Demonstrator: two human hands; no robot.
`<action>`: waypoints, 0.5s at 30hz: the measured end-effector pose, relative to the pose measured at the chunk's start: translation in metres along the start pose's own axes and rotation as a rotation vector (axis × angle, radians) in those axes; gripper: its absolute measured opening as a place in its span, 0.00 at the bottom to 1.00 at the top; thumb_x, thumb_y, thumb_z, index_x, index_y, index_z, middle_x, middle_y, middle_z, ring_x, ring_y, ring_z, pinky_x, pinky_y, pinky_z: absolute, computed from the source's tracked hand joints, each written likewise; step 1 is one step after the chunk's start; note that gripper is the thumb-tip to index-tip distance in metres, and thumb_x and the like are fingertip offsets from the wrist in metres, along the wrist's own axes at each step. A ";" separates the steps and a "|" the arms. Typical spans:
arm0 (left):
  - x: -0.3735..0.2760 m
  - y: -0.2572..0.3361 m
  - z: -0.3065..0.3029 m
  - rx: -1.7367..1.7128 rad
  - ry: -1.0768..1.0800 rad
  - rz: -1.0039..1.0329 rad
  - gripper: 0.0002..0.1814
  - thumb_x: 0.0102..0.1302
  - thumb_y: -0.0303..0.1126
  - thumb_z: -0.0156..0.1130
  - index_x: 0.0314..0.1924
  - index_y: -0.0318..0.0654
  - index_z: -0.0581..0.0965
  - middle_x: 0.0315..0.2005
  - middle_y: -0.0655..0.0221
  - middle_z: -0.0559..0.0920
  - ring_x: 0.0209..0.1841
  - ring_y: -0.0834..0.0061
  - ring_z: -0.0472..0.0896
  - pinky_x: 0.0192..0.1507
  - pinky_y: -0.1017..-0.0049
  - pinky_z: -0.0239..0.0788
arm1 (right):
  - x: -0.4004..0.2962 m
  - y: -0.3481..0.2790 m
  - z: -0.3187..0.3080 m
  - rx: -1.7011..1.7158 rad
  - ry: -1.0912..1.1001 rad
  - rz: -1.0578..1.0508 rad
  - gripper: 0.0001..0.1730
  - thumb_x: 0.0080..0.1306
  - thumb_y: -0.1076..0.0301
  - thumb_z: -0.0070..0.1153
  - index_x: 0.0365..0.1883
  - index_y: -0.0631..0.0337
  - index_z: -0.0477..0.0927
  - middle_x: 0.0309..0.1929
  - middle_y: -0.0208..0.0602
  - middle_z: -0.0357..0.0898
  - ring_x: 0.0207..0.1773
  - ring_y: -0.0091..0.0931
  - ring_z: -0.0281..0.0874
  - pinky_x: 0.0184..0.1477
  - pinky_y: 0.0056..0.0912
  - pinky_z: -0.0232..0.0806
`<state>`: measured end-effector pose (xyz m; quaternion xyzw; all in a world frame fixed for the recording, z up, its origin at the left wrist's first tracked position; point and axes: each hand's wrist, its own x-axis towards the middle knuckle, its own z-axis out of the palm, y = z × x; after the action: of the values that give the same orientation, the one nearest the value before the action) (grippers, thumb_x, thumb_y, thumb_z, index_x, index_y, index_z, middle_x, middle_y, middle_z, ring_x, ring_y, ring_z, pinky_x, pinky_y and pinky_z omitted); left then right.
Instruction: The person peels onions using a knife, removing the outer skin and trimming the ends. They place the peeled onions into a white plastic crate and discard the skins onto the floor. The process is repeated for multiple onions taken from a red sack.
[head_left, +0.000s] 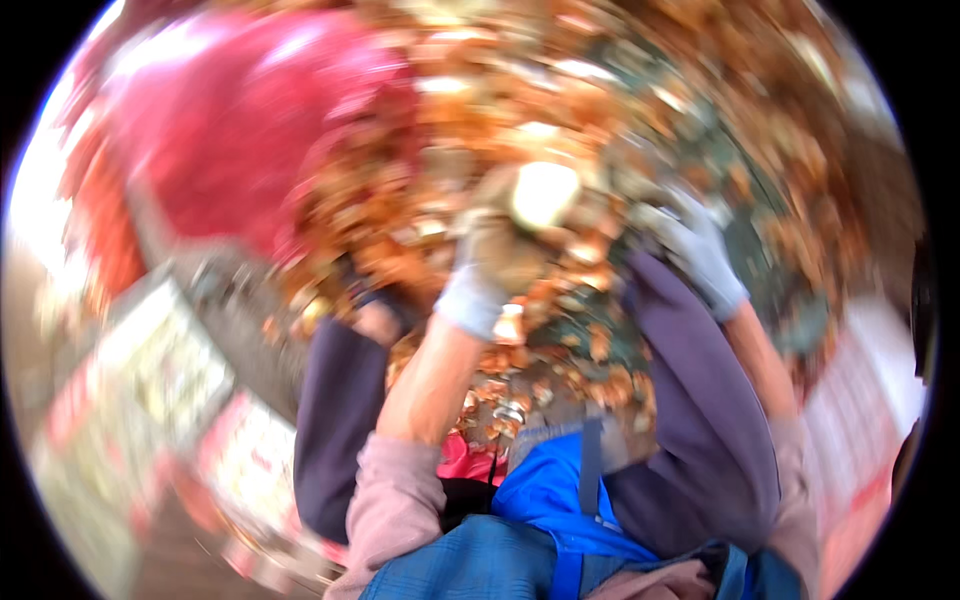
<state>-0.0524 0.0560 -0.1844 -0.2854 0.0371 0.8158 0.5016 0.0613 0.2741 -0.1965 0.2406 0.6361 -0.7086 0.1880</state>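
Observation:
My left hand (495, 255), in a pale glove with a brownish stained front, is in the middle of the view. Its fingers are around a round, bright white peeled onion (546, 195). Farther right, beside my right knee, is my right hand (694, 240) in a pale blue-grey glove. Its fingers are bent, but blur hides whether anything is in them. Beneath and beyond both hands spreads a thick heap of orange-brown onion skins (517, 97). Some paler round pieces among the skins look like onions, though motion blur softens their outlines.
A large pink-red sack (247, 127) lies at the upper left, with an orange mesh bag (112, 217) beside it. Crates or boxes with pale contents (157, 352) stand at the left. A white and pink sack (855, 405) is at the right. Dark green sheeting (750, 180) shows under skins.

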 end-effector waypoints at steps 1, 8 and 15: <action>-0.019 0.006 0.015 0.112 0.133 0.066 0.22 0.67 0.42 0.60 0.54 0.34 0.74 0.42 0.59 0.80 0.39 0.66 0.81 0.26 0.77 0.75 | -0.006 -0.009 0.001 -0.020 -0.021 -0.022 0.19 0.68 0.66 0.50 0.55 0.64 0.76 0.34 0.26 0.75 0.31 0.16 0.69 0.33 0.21 0.62; -0.243 0.037 0.133 0.671 0.198 0.632 0.21 0.65 0.43 0.63 0.50 0.37 0.74 0.39 0.58 0.81 0.34 0.67 0.82 0.28 0.72 0.80 | -0.017 -0.008 -0.056 -0.289 0.050 -0.347 0.16 0.70 0.69 0.48 0.52 0.67 0.77 0.44 0.35 0.80 0.43 0.22 0.75 0.48 0.22 0.66; -0.489 -0.061 0.026 0.180 0.098 1.186 0.21 0.59 0.41 0.69 0.46 0.35 0.74 0.35 0.57 0.80 0.33 0.68 0.81 0.29 0.77 0.82 | 0.004 0.023 -0.158 0.047 0.022 -0.179 0.16 0.72 0.66 0.47 0.53 0.64 0.78 0.44 0.33 0.82 0.42 0.23 0.77 0.50 0.24 0.68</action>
<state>0.1516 -0.2950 0.0971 -0.2095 0.2820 0.9361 -0.0193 0.0873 0.4285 -0.2294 0.1948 0.6403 -0.7347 0.1110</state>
